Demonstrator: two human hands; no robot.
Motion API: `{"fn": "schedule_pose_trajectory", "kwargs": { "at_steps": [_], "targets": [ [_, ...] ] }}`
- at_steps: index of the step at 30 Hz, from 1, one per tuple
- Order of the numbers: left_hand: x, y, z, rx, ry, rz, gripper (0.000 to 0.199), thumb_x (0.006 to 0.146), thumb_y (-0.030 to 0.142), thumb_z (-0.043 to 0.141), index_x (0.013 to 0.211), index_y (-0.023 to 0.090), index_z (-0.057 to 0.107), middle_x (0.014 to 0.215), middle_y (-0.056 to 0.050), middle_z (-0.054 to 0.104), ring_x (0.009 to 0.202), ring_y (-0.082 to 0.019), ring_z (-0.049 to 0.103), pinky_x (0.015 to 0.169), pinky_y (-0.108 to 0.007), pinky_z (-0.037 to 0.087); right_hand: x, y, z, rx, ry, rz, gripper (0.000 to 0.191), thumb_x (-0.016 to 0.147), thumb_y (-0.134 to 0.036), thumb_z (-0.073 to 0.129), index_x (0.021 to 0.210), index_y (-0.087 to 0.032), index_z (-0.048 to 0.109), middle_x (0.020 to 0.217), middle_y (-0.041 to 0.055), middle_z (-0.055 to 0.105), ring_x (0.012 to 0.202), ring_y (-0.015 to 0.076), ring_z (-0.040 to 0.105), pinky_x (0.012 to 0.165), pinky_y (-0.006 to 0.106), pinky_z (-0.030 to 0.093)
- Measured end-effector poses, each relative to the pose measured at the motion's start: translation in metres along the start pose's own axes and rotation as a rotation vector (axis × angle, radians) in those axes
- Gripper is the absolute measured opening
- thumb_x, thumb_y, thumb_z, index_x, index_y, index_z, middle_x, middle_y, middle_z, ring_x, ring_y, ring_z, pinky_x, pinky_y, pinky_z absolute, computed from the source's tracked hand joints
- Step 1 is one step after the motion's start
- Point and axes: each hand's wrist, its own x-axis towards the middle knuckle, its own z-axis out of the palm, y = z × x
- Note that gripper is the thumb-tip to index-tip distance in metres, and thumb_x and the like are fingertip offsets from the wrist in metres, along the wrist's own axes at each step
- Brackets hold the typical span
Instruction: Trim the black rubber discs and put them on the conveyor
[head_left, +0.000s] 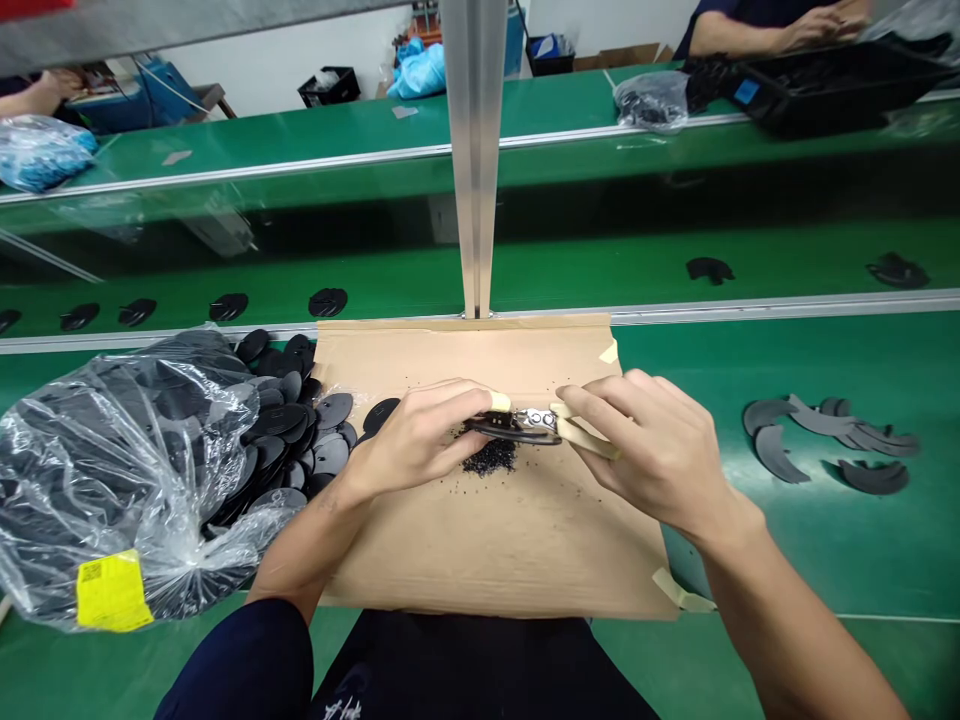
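The fingers of the left hand (420, 435) curl closed over a dark, flat piece (495, 428) and the head of a chromed hand tool (536, 423), with a strip of beige tape (499, 401) showing at one fingertip. The right hand (645, 450) has its fingers closed around the tool's handles (589, 437), which are bound in similar tape. Fingers cover much of the tool, so its exact type and how it meets the dark piece cannot be made out. Both hands are above the middle of a cardboard sheet (487, 555). Just below the tool, on the sheet, lies a small heap of black crumbs (489, 458), with stray grains scattered around it. Along the sheet's left edge, matt black discs (289, 430) overlap in a loose pile, partly hidden by a crumpled clear plastic bag (112, 470) holding more dark pieces, with a yellow label (112, 590) on it. To the sheet's right, on a green conveyor belt (750, 570), lie curved grey-black offcuts (821, 430). Beyond the sheet's far edge stands an aluminium upright (474, 150). Farther off, a co-worker's hands (817, 28), cut off by the top of the view, are just behind a black tray (832, 90).
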Motion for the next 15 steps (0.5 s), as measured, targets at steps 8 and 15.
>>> {"fn": "schedule_pose_trajectory", "kwargs": {
  "at_steps": [8,15],
  "targets": [
    [-0.0009,-0.0001,0.0012,0.013,0.0,0.0,0.017,0.098,0.013,0.056,0.113,0.018,0.062,0.098,-0.008,0.074,0.089,-0.018,0.071,0.077,-0.03,0.059,-0.0003,-0.0028,0.0005,-0.121,0.023,-0.013,0.01,0.101,-0.022,0.057,0.096,-0.02,0.066,0.074,-0.0002,0.064,0.063,0.0133,0.042,0.06,0.03,0.032],
    [-0.0016,0.0008,0.0066,-0.001,0.037,0.007,0.012,0.099,0.018,0.059,0.111,0.018,0.062,0.092,-0.006,0.073,0.083,-0.017,0.07,0.073,-0.029,0.057,-0.0033,-0.0033,0.007,-0.139,0.081,-0.023,0.019,0.097,-0.008,0.055,0.088,-0.02,0.066,0.065,-0.0031,0.059,0.059,0.0108,0.043,0.057,0.028,0.031]
  ]
}}
